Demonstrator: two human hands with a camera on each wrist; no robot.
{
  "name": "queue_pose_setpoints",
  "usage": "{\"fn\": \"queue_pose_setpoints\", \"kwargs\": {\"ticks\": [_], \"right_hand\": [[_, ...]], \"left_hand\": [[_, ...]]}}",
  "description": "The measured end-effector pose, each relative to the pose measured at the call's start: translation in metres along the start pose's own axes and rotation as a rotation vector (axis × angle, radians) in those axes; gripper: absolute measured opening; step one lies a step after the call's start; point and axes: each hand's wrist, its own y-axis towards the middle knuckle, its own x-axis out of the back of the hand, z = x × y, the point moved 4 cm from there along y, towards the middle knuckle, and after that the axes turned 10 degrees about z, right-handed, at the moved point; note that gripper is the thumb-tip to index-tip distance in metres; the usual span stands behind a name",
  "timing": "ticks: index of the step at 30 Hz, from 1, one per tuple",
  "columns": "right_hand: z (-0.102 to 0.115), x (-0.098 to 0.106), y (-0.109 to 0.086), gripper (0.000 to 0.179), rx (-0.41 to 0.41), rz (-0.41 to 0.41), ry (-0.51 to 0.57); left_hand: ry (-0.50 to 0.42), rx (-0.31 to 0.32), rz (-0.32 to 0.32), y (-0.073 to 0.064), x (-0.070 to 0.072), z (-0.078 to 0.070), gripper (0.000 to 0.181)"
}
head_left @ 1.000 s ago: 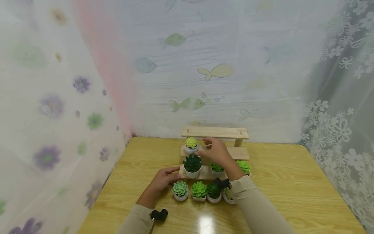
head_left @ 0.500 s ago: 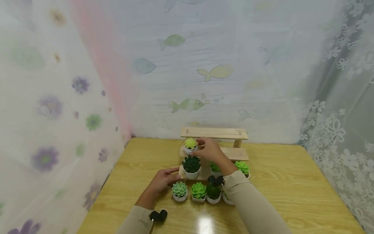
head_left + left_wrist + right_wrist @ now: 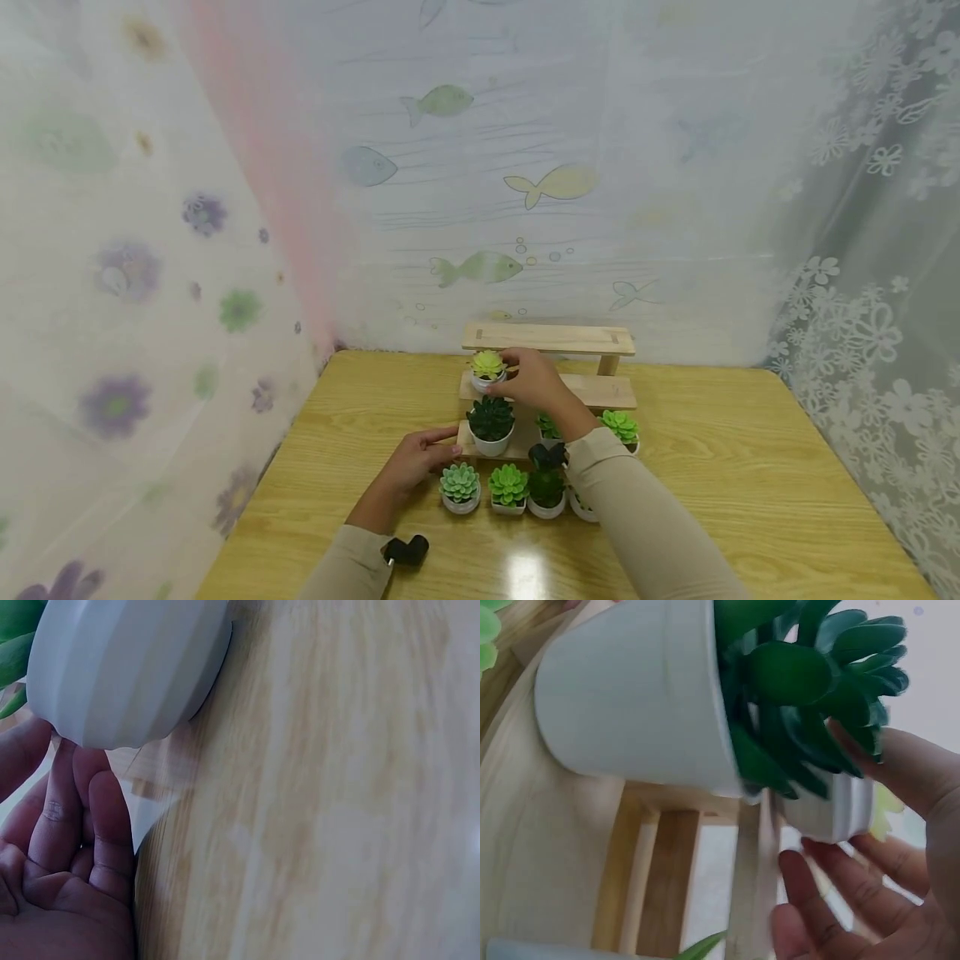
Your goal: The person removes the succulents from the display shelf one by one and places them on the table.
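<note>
My right hand (image 3: 534, 385) pinches a small potted yellow-green succulent (image 3: 487, 364) at the left end of the middle tier of a wooden plant stand (image 3: 549, 337). In the right wrist view its white pot (image 3: 821, 814) sits between thumb and fingers, partly hidden by the dark green succulent (image 3: 787, 675) in front. That dark succulent stands on the left of the lower tier. At that tier's left end, my left hand (image 3: 412, 461) grips the board between thumb and fingers. A ribbed white pot (image 3: 127, 667) covers those fingertips in the left wrist view.
In front of the stand, a row of potted succulents includes a mint-green one (image 3: 460, 483), a bright green one (image 3: 508, 485) and a dark one (image 3: 546, 490). Another bright green succulent (image 3: 619, 427) is at the right. A fish-print curtain (image 3: 480, 208) hangs behind the table (image 3: 750, 467).
My right hand has moved slightly left to the yellow-green succulent, and its fingers have closed around the pot. My left hand has stayed at the end of the lower board.
</note>
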Motion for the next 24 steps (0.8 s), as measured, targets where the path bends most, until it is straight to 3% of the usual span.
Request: {"fn": "queue_pose_setpoints", "kwargs": {"ticks": [13, 24], "right_hand": [[-0.005, -0.001, -0.005, 0.061, 0.015, -0.058, 0.017], [-0.005, 0.005, -0.017, 0.065, 0.014, -0.127, 0.088]], "left_hand": [[-0.01, 0.005, 0.001, 0.0, -0.001, 0.002, 0.054], [-0.028, -0.006, -0.005, 0.0, -0.001, 0.001, 0.053]]}}
